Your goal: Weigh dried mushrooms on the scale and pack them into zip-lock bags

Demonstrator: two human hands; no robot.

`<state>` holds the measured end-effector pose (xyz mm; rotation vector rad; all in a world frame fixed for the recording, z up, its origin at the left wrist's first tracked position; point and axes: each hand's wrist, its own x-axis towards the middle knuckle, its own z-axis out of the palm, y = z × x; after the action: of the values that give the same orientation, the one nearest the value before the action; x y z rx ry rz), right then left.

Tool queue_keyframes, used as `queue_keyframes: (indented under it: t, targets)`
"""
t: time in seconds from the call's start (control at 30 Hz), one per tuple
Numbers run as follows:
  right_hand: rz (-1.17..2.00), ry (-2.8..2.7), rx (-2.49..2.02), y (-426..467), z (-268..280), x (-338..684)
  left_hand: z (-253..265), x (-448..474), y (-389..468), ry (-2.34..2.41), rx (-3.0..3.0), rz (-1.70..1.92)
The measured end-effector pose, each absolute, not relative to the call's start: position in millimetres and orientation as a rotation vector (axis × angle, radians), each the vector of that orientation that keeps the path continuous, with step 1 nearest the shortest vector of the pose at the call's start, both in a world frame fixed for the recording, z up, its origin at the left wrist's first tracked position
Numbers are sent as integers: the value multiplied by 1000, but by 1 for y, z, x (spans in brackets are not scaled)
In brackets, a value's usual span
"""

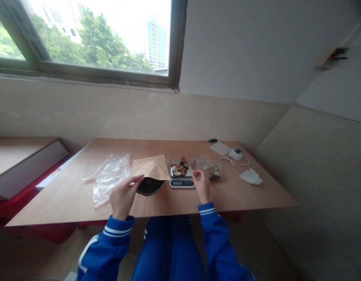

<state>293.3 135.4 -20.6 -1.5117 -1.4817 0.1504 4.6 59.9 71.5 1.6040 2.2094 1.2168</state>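
1. Between the two hands, a kitchen scale (182, 184) bears a small heap of brown mushroom-like pieces (179, 169); that portion is already out, though the display is too small to read.
2. Just beyond the left hand (122, 197), whose thumb and fingers pinch its edge, a brown paper pouch (151, 166) gapes toward the person; how full it is, I cannot tell.
3. At the fingertips of the right hand (202, 187), a small brown piece (195, 173) is pinched, close beside the heap.
4. Just right of that pinch, a clear bag (215, 172) holds more pieces, so the work looks partway: some out, some left.
5. Left of the pouch grip, crumpled plastic bags (110, 175) lie on the table (251, 197).
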Motion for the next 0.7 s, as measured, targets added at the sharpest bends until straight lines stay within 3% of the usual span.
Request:
queue_keyframes:
  t: [0.4, 0.7]
  targets:
    - [9, -1619, -1471, 157, -38, 279, 67, 2, 58, 2155, 1632, 1240]
    - [279, -1385, -1418, 95, -54, 297, 47, -2, 63, 2170, 1721, 1017]
